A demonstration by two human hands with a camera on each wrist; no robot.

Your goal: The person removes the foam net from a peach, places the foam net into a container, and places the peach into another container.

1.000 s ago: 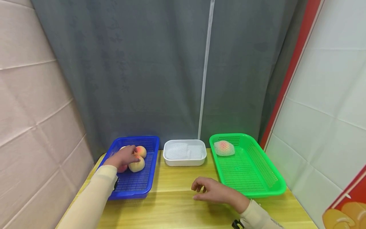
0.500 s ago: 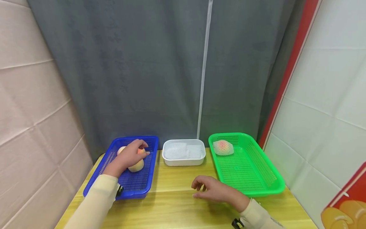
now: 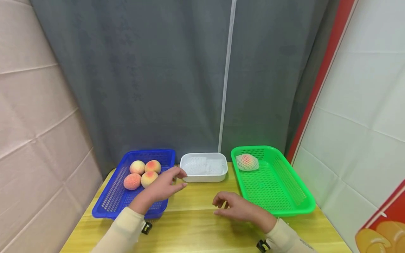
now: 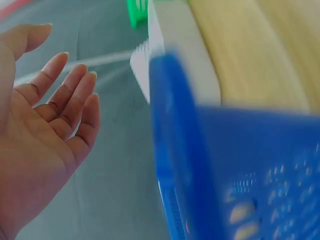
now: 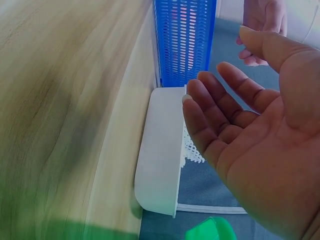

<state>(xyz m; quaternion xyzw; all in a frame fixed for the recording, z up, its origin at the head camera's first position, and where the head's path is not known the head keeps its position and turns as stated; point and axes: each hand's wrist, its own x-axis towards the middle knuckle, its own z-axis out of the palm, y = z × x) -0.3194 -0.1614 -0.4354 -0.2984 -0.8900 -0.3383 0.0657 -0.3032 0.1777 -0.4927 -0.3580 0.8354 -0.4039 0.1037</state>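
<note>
My left hand is over the right side of the blue basket, its fingers loosely bent and holding nothing. In the left wrist view its palm shows bare beside the basket's rim. Several peaches, yellow and pink, lie together in that basket. Just beyond the left fingertips stands a white tub with white foam fruit nets inside. Over the table in front of the green basket's left side, my right hand hovers with relaxed fingers and nothing in them.
The green basket stands on the right with one netted peach in its far left corner. A grey curtain hangs behind the wooden table. Walls flank both sides.
My left hand has moved from over the peaches rightward toward the white tub, with nothing in it, uncovering the peaches. The right hand has stayed nearly still.
</note>
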